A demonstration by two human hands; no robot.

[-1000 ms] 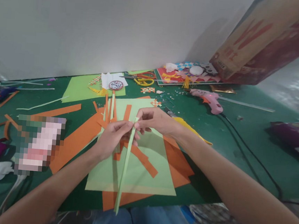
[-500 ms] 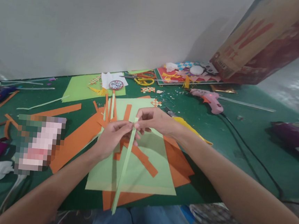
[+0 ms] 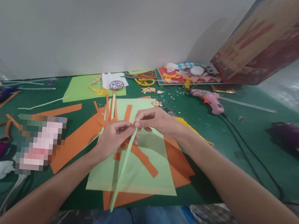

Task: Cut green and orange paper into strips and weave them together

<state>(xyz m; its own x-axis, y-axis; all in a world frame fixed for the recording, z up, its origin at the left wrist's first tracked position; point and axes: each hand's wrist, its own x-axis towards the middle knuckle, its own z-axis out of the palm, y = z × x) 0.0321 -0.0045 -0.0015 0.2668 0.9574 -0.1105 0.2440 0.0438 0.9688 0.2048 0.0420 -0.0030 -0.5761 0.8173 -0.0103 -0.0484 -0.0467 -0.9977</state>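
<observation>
Between my two hands hangs a long pale green paper strip (image 3: 123, 165), pinched at its top end. My left hand (image 3: 113, 136) grips it from the left, thumb and fingertips closed. From the right, my right hand (image 3: 156, 121) pinches the same end. The strip's lower end reaches past the table's front edge. Beneath the hands lie orange paper strips (image 3: 145, 158) on a light green paper sheet (image 3: 154, 178). Larger orange paper (image 3: 178, 161) shows under that sheet. Several narrow orange strips stand out just beyond my left hand.
A pink glue gun (image 3: 210, 100) with a black cord lies to the right. Yellow-handled scissors (image 3: 144, 81) and a round patterned piece (image 3: 116, 85) lie at the back. A yellow-handled cutter (image 3: 192, 129) is beside my right wrist. A paper bag (image 3: 265, 42) leans at back right. A blurred-out phone (image 3: 42, 142) lies left.
The pinched end of the green strip has turned slightly between my fingers, and its lower end has swung a little left. Both hands keep hold of it.
</observation>
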